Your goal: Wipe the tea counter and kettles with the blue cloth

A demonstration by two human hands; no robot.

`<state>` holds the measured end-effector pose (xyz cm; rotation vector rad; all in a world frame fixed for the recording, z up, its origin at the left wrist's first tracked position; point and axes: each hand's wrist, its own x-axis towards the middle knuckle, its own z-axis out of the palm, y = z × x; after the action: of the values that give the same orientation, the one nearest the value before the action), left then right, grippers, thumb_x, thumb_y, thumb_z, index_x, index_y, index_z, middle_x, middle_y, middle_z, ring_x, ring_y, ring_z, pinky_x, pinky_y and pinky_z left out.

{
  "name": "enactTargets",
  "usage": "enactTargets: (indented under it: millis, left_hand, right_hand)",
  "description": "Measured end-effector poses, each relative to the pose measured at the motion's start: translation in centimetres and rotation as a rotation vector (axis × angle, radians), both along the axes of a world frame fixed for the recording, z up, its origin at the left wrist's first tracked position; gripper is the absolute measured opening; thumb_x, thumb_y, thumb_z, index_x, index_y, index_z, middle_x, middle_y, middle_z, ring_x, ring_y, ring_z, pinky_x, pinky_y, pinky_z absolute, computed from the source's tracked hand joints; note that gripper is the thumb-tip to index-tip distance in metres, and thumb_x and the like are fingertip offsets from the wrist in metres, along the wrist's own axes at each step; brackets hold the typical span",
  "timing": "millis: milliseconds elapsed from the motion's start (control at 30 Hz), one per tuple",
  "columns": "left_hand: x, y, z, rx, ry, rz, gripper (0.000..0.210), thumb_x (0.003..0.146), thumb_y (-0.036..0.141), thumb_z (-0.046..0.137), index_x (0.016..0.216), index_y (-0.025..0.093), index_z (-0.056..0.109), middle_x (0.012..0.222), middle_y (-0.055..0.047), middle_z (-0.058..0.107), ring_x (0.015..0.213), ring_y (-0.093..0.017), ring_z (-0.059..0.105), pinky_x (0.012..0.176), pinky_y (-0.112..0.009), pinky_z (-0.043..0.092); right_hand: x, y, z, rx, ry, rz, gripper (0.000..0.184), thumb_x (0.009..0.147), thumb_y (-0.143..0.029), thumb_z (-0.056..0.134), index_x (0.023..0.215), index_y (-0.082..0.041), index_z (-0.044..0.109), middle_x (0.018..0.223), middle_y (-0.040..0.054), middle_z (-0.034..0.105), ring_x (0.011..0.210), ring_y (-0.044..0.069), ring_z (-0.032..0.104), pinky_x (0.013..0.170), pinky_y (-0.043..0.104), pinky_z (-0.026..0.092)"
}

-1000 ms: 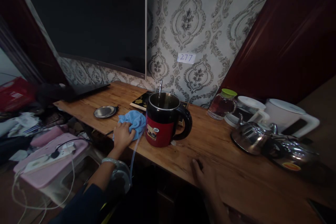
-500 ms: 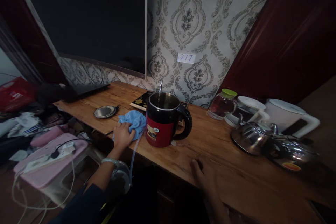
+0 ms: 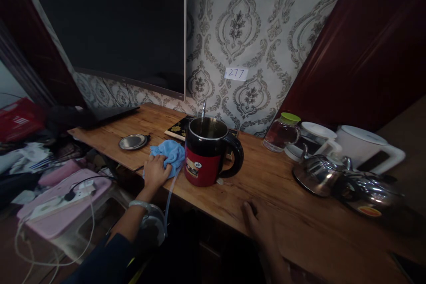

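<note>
My left hand is closed over a crumpled blue cloth at the table's front edge. Right beside the cloth stands a large red and black mug-shaped pot, upright and without a lid, its handle pointing right. A metal utensil handle sticks up from inside it. Left of the cloth lies a round metal lid. My right hand rests empty at the table edge, dim, its thumb and fingers slightly apart. A clear tube hangs from near the cloth down past the edge.
On the right of the wooden table stand a glass jug with a green lid, white-lidded pitchers and shiny metal kettles. Behind the pot lies a black book. A pink stool bears a power strip.
</note>
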<state>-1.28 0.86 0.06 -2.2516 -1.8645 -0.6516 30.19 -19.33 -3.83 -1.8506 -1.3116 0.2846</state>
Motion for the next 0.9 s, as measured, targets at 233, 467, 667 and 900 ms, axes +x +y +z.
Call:
enactTargets:
  millis: [233,467,667,900]
  left_hand:
    - [-0.01,0.04,-0.09,0.010,0.001,0.002,0.031,0.081,0.031,0.046,0.098,0.017,0.068,0.099,-0.013,0.069,0.101,-0.032,0.056,0.080,-0.042,0.039]
    - [0.05,-0.12,0.15,-0.004,0.006,0.000,0.032,0.081,0.032,0.046,0.100,0.018,0.068,0.100,-0.013,0.070,0.102,-0.032,0.056,0.080,-0.043,0.039]
    - [0.01,0.02,-0.11,0.004,0.011,0.011,0.033,0.082,0.032,0.046,0.101,0.018,0.068,0.101,-0.013,0.070,0.102,-0.032,0.057,0.080,-0.042,0.039]
    - [-0.07,0.10,-0.18,0.006,0.011,0.002,0.033,0.082,0.032,0.046,0.100,0.016,0.068,0.100,-0.014,0.070,0.101,-0.033,0.057,0.080,-0.043,0.040]
  right_hand:
    - [-0.18,0.03,0.54,0.016,-0.003,0.004,0.042,0.085,-0.052,0.041,0.070,-0.022,0.066,0.076,0.0082,0.071,0.073,0.023,0.064,0.067,0.032,0.047]
    - [-0.12,0.01,0.53,0.019,0.010,0.000,0.040,0.084,-0.052,0.043,0.073,-0.022,0.067,0.078,0.0081,0.071,0.076,0.024,0.065,0.070,0.033,0.049]
    - [-0.06,-0.03,0.27,0.005,0.015,0.001,0.040,0.086,-0.051,0.042,0.074,-0.021,0.067,0.080,0.0085,0.072,0.077,0.024,0.065,0.070,0.033,0.047]
    - [-0.06,-0.01,0.33,-0.005,-0.005,0.000,0.040,0.085,-0.050,0.042,0.074,-0.022,0.067,0.079,0.0082,0.071,0.077,0.024,0.064,0.070,0.033,0.047]
